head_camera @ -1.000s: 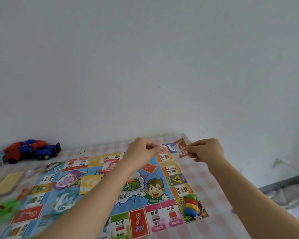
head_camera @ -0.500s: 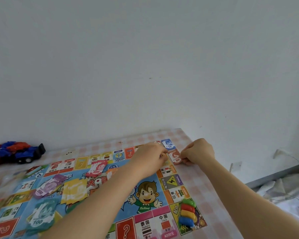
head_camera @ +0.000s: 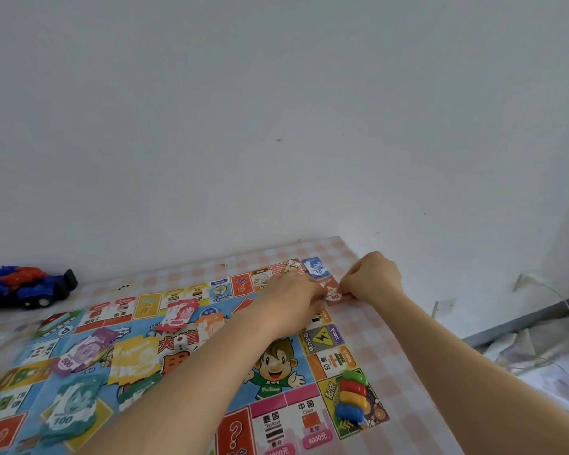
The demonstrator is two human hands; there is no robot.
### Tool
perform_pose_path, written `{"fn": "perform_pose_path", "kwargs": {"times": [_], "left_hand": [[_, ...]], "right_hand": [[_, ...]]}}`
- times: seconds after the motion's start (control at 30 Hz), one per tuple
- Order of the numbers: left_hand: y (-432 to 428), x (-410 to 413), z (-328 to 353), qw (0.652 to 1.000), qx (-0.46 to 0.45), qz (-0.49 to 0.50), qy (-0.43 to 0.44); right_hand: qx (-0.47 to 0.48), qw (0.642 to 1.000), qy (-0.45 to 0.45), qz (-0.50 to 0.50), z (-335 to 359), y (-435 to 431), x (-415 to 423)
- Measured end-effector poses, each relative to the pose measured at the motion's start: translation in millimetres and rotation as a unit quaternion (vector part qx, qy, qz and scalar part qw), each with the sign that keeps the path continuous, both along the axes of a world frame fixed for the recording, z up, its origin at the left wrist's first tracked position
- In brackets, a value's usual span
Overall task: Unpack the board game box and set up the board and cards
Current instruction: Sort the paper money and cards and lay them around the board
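Both forearms are stretched forward to the far right corner of the game board (head_camera: 211, 356), which is spread flat on the checked worktop (head_camera: 391, 356). The brown "50" note stack (head_camera: 334, 292) is pinched at its right edge by the right hand (head_camera: 373, 277), curled into a loose fist; its left edge is met by the left hand (head_camera: 291, 298), palm down, whose grip cannot be told. A blue "10" note stack (head_camera: 316, 267) lies just beyond

Checked tablecloth (head_camera: 391, 349) right of the board (head_camera: 316, 366) lies bare.
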State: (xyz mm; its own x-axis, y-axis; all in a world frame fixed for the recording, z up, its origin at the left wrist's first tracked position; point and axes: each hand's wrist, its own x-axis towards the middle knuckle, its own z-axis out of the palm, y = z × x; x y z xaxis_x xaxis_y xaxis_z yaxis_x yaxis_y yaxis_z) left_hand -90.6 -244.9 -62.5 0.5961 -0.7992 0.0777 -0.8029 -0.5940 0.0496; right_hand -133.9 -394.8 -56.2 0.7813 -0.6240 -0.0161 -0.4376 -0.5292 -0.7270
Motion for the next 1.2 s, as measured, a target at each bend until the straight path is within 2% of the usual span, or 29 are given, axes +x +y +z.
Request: {"fn": "perform_pose_path", "kwargs": {"times": [0.17,0.43,0.8,1.2], "left_hand": [[-2,-2,3,1.0,0.01,0.012,0.001],[12,-5,13,0.996,-0.086,0.037,-0.016],[86,-9,39,0.984,-0.145,0.105,-0.005],[188,-35,61,0.962,-0.207,0.175,0.026]], "right_hand": [[-0.015,1.0,-0.01,0.002,-2,1,-3],[-0.061,0.997,-0.047,0.005,14,8,-12],[-0.083,0.984,-0.062,0.145,48,83,-19],[-0.102,0.96,-0.086,0.245,63,166,-28]]}}
